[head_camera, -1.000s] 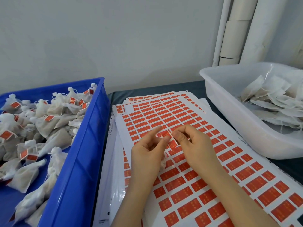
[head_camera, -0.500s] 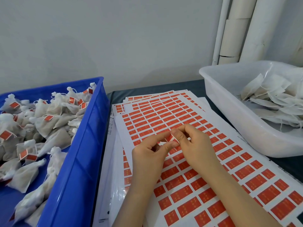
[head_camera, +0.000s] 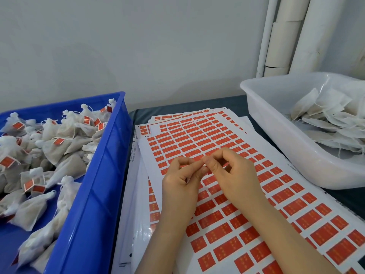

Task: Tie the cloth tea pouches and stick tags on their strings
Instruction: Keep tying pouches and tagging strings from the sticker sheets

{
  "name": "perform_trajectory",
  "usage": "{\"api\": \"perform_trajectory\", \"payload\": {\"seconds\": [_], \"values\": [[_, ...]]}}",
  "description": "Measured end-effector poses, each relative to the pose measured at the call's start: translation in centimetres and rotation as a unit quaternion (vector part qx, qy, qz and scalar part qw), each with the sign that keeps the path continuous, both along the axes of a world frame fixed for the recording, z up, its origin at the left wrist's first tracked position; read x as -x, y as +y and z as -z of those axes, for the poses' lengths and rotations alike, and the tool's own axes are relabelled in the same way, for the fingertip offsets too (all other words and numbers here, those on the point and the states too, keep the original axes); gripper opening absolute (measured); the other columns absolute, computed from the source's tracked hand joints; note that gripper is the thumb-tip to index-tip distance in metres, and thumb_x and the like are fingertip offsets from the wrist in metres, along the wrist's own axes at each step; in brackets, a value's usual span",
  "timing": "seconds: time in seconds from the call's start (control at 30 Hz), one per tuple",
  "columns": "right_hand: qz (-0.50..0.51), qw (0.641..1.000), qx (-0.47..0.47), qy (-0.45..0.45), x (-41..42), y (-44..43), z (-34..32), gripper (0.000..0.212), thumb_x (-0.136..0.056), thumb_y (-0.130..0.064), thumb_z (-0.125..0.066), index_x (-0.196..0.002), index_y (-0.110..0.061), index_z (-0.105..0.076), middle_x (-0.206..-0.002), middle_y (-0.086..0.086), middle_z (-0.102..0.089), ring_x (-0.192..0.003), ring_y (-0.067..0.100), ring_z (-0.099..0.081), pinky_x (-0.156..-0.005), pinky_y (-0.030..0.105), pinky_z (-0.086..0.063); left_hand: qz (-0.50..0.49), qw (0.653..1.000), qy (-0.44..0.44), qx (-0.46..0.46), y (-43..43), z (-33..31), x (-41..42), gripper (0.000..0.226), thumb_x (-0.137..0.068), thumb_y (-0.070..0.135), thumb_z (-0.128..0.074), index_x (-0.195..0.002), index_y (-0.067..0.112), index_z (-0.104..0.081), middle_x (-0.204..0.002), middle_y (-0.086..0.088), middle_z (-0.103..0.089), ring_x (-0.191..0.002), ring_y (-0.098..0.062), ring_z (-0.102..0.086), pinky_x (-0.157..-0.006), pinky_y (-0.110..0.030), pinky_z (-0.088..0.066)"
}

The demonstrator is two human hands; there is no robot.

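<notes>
My left hand (head_camera: 181,182) and my right hand (head_camera: 233,175) meet fingertip to fingertip just above the sheets of red tag stickers (head_camera: 197,139). Both pinch the same small spot, where the earlier frames show a red tag; the fingers now hide almost all of it. I cannot make out a string or pouch under the hands. Tied pouches with red tags (head_camera: 59,147) fill the blue bin (head_camera: 102,175) on the left. Flat untied pouches (head_camera: 331,123) lie in the white tub (head_camera: 276,135) on the right.
The sticker sheets are stacked several deep on a dark table (head_camera: 227,101) between the two bins. A pale wall stands close behind, with white pipes (head_camera: 284,36) at the back right above the tub.
The left hand's fingers have curled in and its forefinger now meets the right thumb. The red tag seen between the fingertips before is now covered. Both hands stay in place.
</notes>
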State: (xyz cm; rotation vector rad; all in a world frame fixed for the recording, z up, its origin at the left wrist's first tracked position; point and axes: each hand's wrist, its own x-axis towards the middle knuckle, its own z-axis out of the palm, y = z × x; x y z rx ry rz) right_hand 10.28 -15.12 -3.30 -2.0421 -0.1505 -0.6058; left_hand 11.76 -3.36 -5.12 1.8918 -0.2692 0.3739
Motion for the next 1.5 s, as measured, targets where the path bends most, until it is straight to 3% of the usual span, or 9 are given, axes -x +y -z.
{"api": "perform_trajectory", "payload": {"seconds": [0.17,0.23,0.3,0.37,0.5,0.63,0.87,1.07,1.5], "values": [[-0.007,0.997,-0.079,0.007,0.1,-0.1,-0.5,0.032,-0.067,-0.069,-0.047,-0.083,-0.042,-0.052,-0.078,-0.028,-0.059,-0.085,-0.013,-0.056,-0.065,0.0,-0.043,-0.031,0.992,0.085,0.084,0.2,-0.9,0.1,0.017,-0.079,0.037,-0.064,-0.078,0.053,-0.061,-0.075,0.047,-0.059,-0.086,0.018,-0.059,-0.061,0.005,-0.042],[-0.019,0.996,-0.086,0.032,0.1,-0.1,-0.5,0.037,-0.064,-0.069,-0.05,-0.086,-0.039,-0.052,-0.081,-0.024,-0.06,-0.084,-0.01,-0.056,-0.064,0.002,-0.045,-0.05,0.987,0.105,0.114,0.4,-1.0,-0.1,0.011,-0.077,0.04,-0.066,-0.079,0.05,-0.063,-0.077,0.042,-0.063,-0.083,0.007,-0.065,-0.063,-0.002,-0.049],[-0.03,0.997,-0.049,0.056,0.0,0.1,-0.2,0.027,-0.071,-0.061,-0.057,-0.084,-0.038,-0.052,-0.079,-0.022,-0.059,-0.082,-0.01,-0.055,-0.062,0.001,-0.044,-0.066,0.981,0.122,0.134,0.6,-1.1,-0.2,0.005,-0.077,0.041,-0.067,-0.079,0.046,-0.066,-0.08,0.028,-0.069,-0.077,-0.002,-0.068,-0.061,-0.009,-0.054],[-0.038,0.997,-0.015,0.073,-0.1,0.3,0.0,0.013,-0.08,-0.048,-0.062,-0.081,-0.04,-0.052,-0.079,-0.023,-0.058,-0.083,-0.011,-0.054,-0.062,0.0,-0.043,-0.07,0.976,0.137,0.152,0.8,-1.2,-0.1,0.003,-0.076,0.042,-0.067,-0.078,0.045,-0.067,-0.081,0.021,-0.071,-0.074,-0.002,-0.068,-0.057,-0.01,-0.054],[-0.029,0.997,-0.003,0.075,-0.2,0.1,0.0,0.012,-0.085,-0.04,-0.06,-0.078,-0.045,-0.051,-0.079,-0.027,-0.057,-0.08,-0.014,-0.053,-0.06,0.0,-0.042,-0.057,0.974,0.152,0.159,0.7,-1.5,0.2,0.013,-0.067,0.05,-0.063,-0.077,0.044,-0.068,-0.083,0.017,-0.072,-0.076,-0.01,-0.069,-0.067,-0.018,-0.057],[-0.017,0.997,-0.016,0.078,-0.3,0.0,0.0,0.012,-0.085,-0.04,-0.059,-0.076,-0.045,-0.052,-0.078,-0.027,-0.057,-0.081,-0.015,-0.052,-0.058,0.0,-0.042,-0.045,0.97,0.161,0.178,0.8,-1.7,0.3,0.015,-0.067,0.049,-0.063,-0.08,0.043,-0.069,-0.081,0.023,-0.071,-0.075,0.0,-0.067,-0.055,-0.009,-0.051],[-0.03,0.994,-0.06,0.088,-0.3,-0.2,0.0,0.011,-0.085,-0.039,-0.06,-0.075,-0.039,-0.056,-0.078,-0.023,-0.061,-0.082,-0.015,-0.054,-0.063,-0.003,-0.04,-0.045,0.966,0.166,0.195,0.9,-1.6,0.5,0.034,-0.064,0.051,-0.062,-0.09,0.033,-0.075,-0.077,0.013,-0.073,-0.067,-0.004,-0.068,-0.051,-0.009,-0.048],[-0.026,0.992,-0.085,0.089,-0.3,-0.2,0.1,0.012,-0.084,-0.039,-0.061,-0.073,-0.038,-0.056,-0.071,-0.026,-0.06,-0.08,-0.019,-0.054,-0.06,-0.004,-0.038,-0.042,0.97,0.164,0.174,0.8,-1.6,0.5,0.035,-0.064,0.054,-0.059,-0.088,0.033,-0.074,-0.069,0.01,-0.071,-0.064,-0.008,-0.067,-0.05,-0.01,-0.048],[-0.029,0.99,-0.097,0.102,-0.4,-0.1,0.2,0.014,-0.084,-0.039,-0.063,-0.072,-0.033,-0.057,-0.069,-0.027,-0.061,-0.074,-0.015,-0.056,-0.057,-0.003,-0.039,-0.054,0.971,0.177,0.153,0.7,-1.3,0.3,0.031,-0.062,0.056,-0.061,-0.078,0.034,-0.075,-0.074,0.017,-0.071,-0.069,-0.002,-0.067,-0.055,-0.014,-0.049]]}}
